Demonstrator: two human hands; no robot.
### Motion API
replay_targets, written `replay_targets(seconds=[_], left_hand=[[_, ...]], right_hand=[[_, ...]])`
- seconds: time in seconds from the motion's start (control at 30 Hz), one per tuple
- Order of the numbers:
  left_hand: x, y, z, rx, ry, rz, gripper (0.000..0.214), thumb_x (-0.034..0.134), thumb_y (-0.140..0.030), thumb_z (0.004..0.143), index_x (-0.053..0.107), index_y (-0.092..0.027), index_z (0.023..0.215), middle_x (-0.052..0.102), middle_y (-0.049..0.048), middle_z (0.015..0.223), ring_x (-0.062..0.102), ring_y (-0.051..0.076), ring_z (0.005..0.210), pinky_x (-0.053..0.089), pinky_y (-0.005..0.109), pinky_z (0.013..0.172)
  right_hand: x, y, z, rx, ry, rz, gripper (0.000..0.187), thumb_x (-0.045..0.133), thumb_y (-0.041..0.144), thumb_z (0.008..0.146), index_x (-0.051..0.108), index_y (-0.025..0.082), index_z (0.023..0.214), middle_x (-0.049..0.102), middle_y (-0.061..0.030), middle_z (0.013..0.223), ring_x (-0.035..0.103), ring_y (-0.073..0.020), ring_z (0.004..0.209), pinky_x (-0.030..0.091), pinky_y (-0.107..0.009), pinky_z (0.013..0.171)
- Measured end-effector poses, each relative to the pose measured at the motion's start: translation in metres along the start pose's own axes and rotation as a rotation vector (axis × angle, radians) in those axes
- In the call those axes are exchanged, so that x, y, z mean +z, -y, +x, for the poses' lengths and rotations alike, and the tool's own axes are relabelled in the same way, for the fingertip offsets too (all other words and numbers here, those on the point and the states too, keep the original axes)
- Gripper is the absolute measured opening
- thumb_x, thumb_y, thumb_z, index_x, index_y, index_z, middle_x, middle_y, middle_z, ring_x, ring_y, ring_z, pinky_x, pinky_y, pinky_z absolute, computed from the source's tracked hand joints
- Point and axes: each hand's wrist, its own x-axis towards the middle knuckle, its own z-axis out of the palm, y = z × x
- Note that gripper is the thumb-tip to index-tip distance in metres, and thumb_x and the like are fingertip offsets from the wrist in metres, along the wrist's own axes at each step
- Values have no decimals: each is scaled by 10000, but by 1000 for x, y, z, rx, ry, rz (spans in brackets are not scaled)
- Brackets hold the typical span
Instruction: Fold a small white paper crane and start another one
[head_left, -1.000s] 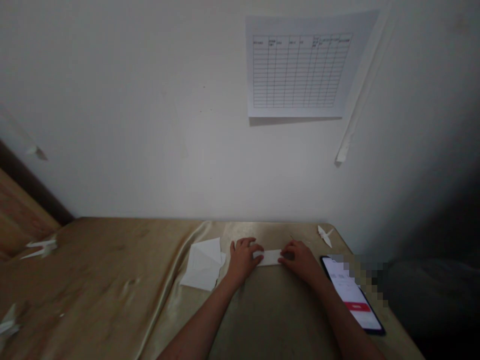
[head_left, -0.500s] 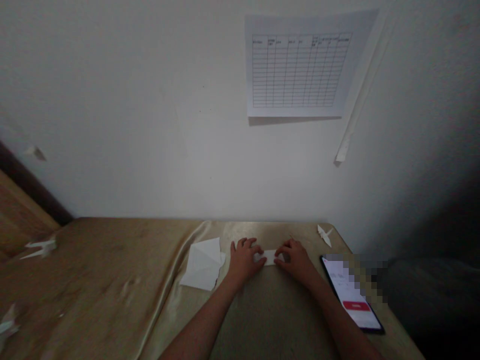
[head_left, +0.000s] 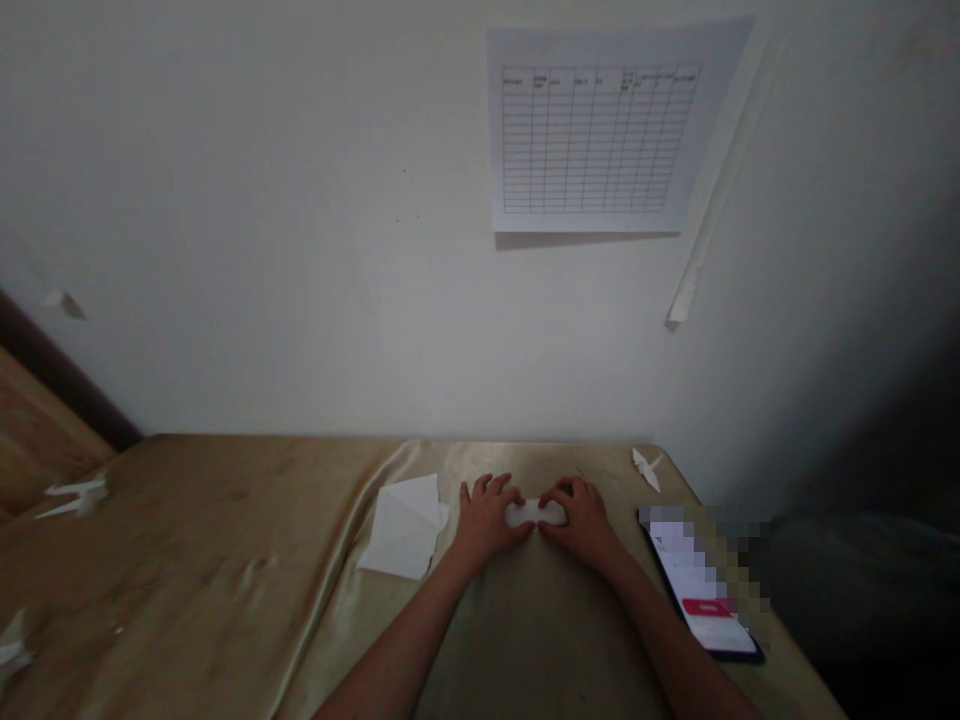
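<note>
Shifted leftward along folded paper strip (head_left: 535,511) since a second ago: right hand (head_left: 583,515), thumb now close beside that of left hand (head_left: 486,520). Pinching strip with thumb and forefinger of each hand; left's remaining fingers spread loosely. Strip location: on gold cloth (head_left: 532,630), between creased paper sheet (head_left: 401,528) and phone (head_left: 679,570).

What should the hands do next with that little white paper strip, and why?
Maybe the left hand and right hand could slide apart, pressing along the paper strip, because their thumbs nearly meet at its near edge.
</note>
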Motion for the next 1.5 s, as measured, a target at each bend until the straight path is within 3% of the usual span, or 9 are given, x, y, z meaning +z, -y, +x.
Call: replay_targets(seconds=[0.43,0.83,1.5], left_hand=[[5,-3,2,-35,17,10,472,718,-550,706,615,-332,1112,416,16,1521,263,366,1437,85,734,1123],[-5,2,6,-103,161,-1,505,739,-439,686,604,-409,1171,293,-18,1592,93,419,1487,27,836,1028],[-25,16,6,-61,302,-23,613,722,-373,689,559,-537,1256,267,-82,1612,127,370,1496,45,762,1090]], right_hand=[[3,-2,4,30,8,32,349,792,376,675,724,338,1016,519,-50,1225,449,-268,1197,268,-419,1089],[-3,-8,5,31,62,98,341,739,228,681,751,361,994,518,-37,1264,450,-249,1232,285,-412,1105],[-8,-37,8,-38,193,225,513,598,85,650,740,324,1081,501,-36,1354,425,-233,1304,288,-389,1145]])
